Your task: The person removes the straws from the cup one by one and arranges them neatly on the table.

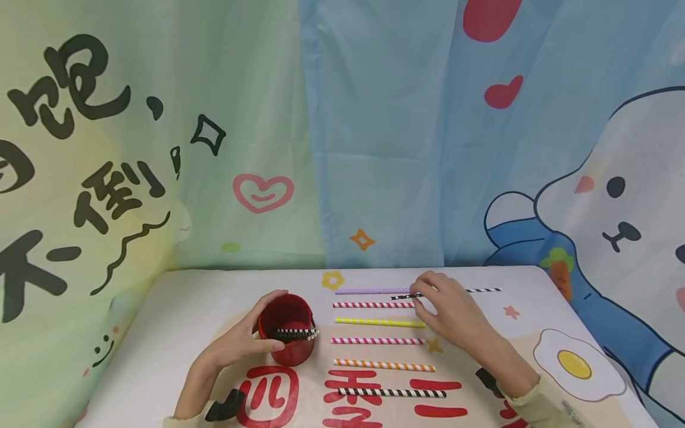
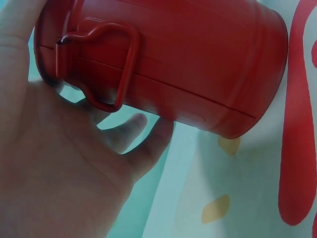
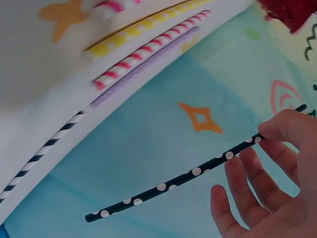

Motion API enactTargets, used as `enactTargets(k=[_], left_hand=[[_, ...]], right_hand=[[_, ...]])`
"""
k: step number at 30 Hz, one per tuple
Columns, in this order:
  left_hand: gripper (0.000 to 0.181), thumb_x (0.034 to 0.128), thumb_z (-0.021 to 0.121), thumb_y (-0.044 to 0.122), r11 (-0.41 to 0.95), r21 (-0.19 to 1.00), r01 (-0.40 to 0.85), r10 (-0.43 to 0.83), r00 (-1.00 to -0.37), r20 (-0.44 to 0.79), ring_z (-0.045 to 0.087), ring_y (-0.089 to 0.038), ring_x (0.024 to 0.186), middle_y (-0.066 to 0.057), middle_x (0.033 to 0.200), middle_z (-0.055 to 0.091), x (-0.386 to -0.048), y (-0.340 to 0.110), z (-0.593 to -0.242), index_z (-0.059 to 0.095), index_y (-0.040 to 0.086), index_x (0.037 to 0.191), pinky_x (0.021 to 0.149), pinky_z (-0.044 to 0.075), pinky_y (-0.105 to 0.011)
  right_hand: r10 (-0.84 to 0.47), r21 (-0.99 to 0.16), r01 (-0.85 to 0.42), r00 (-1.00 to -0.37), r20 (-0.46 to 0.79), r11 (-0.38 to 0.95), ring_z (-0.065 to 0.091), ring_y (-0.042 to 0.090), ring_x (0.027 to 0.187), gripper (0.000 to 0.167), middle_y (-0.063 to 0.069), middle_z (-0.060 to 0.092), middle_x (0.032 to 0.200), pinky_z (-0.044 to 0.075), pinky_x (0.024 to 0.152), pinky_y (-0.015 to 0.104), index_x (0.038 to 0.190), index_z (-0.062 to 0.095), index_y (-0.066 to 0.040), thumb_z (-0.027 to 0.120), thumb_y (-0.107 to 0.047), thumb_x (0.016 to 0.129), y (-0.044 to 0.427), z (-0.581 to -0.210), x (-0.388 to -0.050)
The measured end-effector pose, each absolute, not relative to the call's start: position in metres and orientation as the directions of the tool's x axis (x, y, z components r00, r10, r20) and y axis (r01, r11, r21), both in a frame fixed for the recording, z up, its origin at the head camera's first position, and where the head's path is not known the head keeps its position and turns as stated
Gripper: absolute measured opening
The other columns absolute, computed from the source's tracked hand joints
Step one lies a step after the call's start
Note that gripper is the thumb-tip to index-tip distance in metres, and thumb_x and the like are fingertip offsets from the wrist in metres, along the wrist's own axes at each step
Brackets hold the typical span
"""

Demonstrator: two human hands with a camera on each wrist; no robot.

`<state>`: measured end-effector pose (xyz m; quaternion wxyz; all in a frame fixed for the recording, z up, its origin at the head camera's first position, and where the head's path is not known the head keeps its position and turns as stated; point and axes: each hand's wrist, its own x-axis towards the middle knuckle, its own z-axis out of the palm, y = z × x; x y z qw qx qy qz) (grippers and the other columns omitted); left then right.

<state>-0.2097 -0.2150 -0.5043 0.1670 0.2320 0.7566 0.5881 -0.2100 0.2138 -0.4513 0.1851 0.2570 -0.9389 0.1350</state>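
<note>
My left hand (image 1: 241,336) grips a red bucket (image 1: 293,355) at the left of the table, with the thumb at its near rim. In the left wrist view, a bent wire handle (image 2: 126,69) shows on the bucket's side. Several black-and-white paper straws (image 1: 294,334) lie inside, their ends at the right rim. With thumb and fingers my right hand (image 1: 446,306) pinches a black straw with white dots (image 3: 173,186). It is held above the back of the table, over the purple straw (image 1: 369,292) and a pink-striped straw (image 1: 369,305).
Below these, a yellow straw (image 1: 380,323), another pink-striped straw (image 1: 377,341), an orange-striped straw (image 1: 384,364) and a black-striped straw (image 1: 392,393) lie in a spaced column. Behind my right hand lies another black-striped straw (image 1: 486,290). A printed curtain (image 1: 374,131) hangs behind the table.
</note>
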Motion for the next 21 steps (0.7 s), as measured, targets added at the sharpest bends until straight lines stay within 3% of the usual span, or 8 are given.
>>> enactTargets(k=[14, 21], left_hand=[[0.088, 0.0852, 0.076, 0.016, 0.201, 0.969, 0.141, 0.544, -0.839, 0.009, 0.035, -0.048, 0.136, -0.019, 0.151, 0.039, -0.210, -0.214, -0.503, 0.026, 0.020, 0.157, 0.103, 0.044, -0.062], [0.088, 0.0848, 0.076, 0.019, 0.207, 0.969, 0.133, 0.539, -0.842, 0.001, 0.035, -0.047, 0.136, -0.017, 0.151, 0.040, -0.210, -0.214, -0.503, 0.025, 0.020, 0.157, 0.101, 0.046, -0.054]], right_hand=[[-0.403, -0.111, -0.473, -0.834, 0.376, 0.874, 0.062, 0.026, 0.099, 0.021, 0.006, 0.066, 0.106, 0.055, 0.086, 0.047, 0.103, 0.071, -0.015, 0.079, -0.017, 0.084, 0.252, -0.474, -0.223], [-0.406, -0.071, -0.457, -0.843, 0.352, 0.887, 0.061, 0.027, 0.096, 0.019, 0.007, 0.065, 0.104, 0.055, 0.085, 0.048, 0.102, 0.071, -0.014, 0.077, -0.016, 0.084, 0.267, -0.487, -0.227]])
